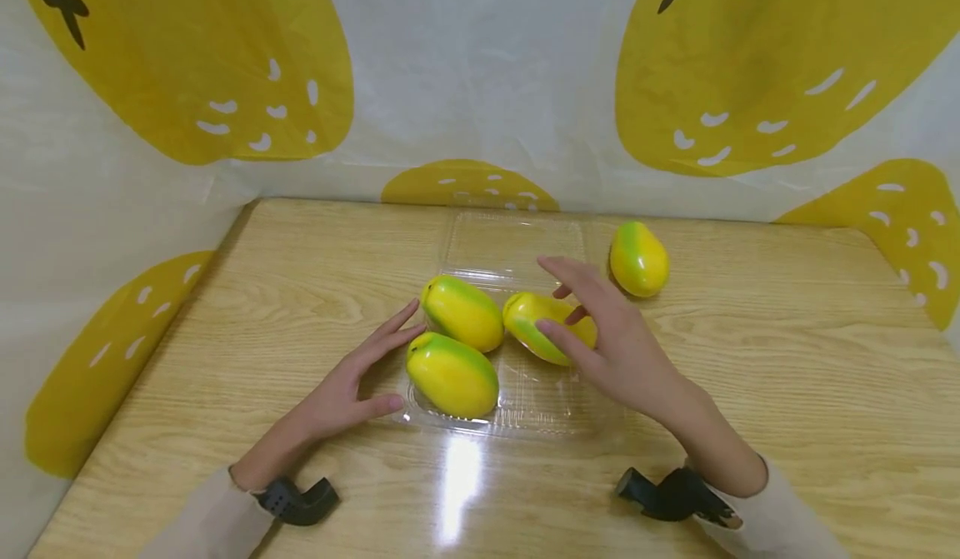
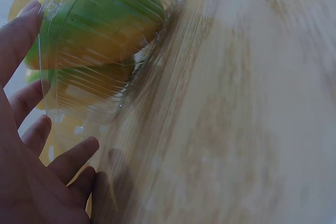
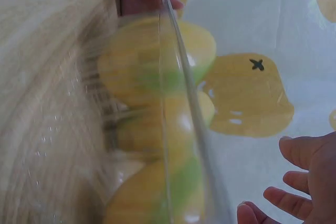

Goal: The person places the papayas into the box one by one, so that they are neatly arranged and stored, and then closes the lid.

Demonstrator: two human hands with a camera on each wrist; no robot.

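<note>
A clear plastic clamshell box [image 1: 536,409] lies on the wooden table with its lid [image 1: 517,238] folded back. Inside its left half are two yellow-green mangoes, a rear mango [image 1: 465,313] and a front mango [image 1: 453,376]. A third mango [image 1: 525,317] lies toward the rear right of the box, partly hidden by my right hand [image 1: 626,355]. That hand hovers over it, thumb and fingers spread, with a gap to the fruit in the right wrist view. My left hand [image 1: 341,392] rests straight fingers against the box's left rim, seen also in the left wrist view.
Another mango [image 1: 639,259] stands on the table [image 1: 787,334] behind the right hand, to the right of the lid. A white sheet [image 1: 480,67] printed with big yellow fruit hangs along the back and left table edges.
</note>
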